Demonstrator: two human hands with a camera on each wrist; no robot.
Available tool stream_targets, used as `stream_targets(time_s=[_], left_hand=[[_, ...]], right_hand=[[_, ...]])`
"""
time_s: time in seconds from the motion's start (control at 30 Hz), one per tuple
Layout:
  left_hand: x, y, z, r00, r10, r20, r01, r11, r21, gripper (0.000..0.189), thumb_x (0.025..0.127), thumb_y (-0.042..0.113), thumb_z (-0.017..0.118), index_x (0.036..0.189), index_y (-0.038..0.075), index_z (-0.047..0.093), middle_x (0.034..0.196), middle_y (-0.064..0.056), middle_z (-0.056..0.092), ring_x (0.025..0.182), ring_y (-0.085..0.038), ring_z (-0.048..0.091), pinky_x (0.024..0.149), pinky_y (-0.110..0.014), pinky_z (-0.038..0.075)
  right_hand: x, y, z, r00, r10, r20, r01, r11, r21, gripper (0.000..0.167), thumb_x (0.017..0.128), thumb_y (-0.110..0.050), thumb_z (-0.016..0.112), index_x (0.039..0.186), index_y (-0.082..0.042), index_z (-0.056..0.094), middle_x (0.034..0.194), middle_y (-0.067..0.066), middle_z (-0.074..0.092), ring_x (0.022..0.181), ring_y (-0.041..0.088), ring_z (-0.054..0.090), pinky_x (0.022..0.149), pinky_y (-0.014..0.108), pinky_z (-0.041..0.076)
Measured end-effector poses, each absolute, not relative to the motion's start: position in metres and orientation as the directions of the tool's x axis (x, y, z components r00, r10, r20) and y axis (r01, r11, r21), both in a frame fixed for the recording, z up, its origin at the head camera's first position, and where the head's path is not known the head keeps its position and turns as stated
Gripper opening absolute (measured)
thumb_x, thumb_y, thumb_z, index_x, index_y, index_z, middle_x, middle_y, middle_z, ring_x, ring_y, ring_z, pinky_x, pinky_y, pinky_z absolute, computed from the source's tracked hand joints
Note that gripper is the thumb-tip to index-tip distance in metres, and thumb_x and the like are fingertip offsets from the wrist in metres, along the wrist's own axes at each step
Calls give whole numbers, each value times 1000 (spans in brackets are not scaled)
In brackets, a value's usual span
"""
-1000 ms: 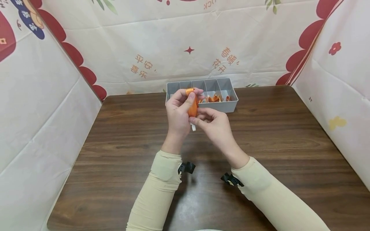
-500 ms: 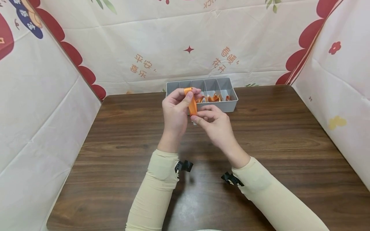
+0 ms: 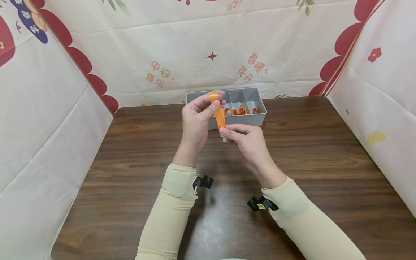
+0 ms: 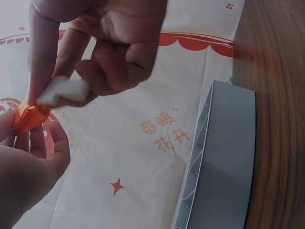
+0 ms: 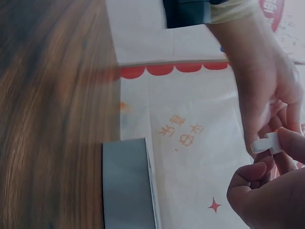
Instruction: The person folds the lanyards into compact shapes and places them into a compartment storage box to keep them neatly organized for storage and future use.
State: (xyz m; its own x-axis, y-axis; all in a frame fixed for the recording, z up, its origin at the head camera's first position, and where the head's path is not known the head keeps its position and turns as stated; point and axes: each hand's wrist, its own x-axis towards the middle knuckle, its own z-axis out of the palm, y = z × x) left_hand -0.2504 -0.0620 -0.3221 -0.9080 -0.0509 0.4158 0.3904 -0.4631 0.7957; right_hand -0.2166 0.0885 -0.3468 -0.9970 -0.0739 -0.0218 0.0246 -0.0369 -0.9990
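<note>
An orange ribbon (image 3: 219, 116) runs between the two hands above the table, in front of the grey divided box (image 3: 242, 121). My left hand (image 3: 196, 121) pinches its upper part with thumb and fingers, a loop of it over the forefinger. My right hand (image 3: 248, 141) pinches the lower end between thumb and forefinger. At that end a small white tab (image 3: 224, 138) sticks out below the right fingers; in the right wrist view the white tab (image 5: 268, 144) shows beside the right thumb. The left wrist view shows the orange ribbon (image 4: 32, 116) bunched at the fingertips.
Several compartments divide the box; orange ribbon pieces (image 3: 240, 110) lie in those at its right. The dark wooden table (image 3: 130, 155) is walled by a printed white cloth (image 3: 130, 47) at back and sides. A white edge (image 3: 232, 259) shows at the bottom.
The right hand has shifted slightly right and the left hand slightly left and up. More of the orange ribbon shows stretched between them. The box has not moved.
</note>
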Motion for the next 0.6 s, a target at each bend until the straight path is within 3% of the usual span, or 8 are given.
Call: stream_targets(time_s=[0.1,0.2,0.37,0.5,0.6], left_hand=[[-252,-62,-324,-901,-47,431,409,-419,810,13,97,-9,69,107,-10,76,108,2,78,98,-14,73,94,-28,60],[-253,-61,-323,-898,-55,437,425,-373,825,23,97,-8,69,116,-20,67,109,4,75,104,-14,70,94,-25,59],[-253,-62,-324,-906,-76,417,417,-344,841,25,98,-6,69,118,-21,67,109,4,73,103,-15,68,91,-23,60],[-252,-63,-325,-917,-29,398,383,-338,860,27,98,-7,69,122,-19,66,114,-2,72,99,-12,69,91,-24,60],[-251,-65,-327,-920,30,392,369,-275,888,32,97,-5,72,128,-12,68,118,-7,72,99,-13,70,97,-28,58]], right_hand=[[-218,90,-346,-997,-70,-39,47,-107,-993,9,92,-12,83,100,-9,86,74,-10,78,76,9,64,72,24,55],[-219,90,-343,-996,-86,-39,48,-105,-993,8,92,-10,82,99,-8,86,76,-9,78,76,8,67,72,24,58],[-219,90,-341,-993,-117,-25,28,-28,-999,26,95,-11,80,114,6,79,77,-11,77,78,9,68,78,27,60],[-218,92,-341,-996,-89,-18,16,25,-1000,30,94,-15,81,115,6,79,76,-15,78,84,10,67,81,30,57],[-217,95,-341,-998,-56,-9,7,32,-999,28,93,-17,83,113,4,81,76,-16,78,86,11,65,80,31,54]])
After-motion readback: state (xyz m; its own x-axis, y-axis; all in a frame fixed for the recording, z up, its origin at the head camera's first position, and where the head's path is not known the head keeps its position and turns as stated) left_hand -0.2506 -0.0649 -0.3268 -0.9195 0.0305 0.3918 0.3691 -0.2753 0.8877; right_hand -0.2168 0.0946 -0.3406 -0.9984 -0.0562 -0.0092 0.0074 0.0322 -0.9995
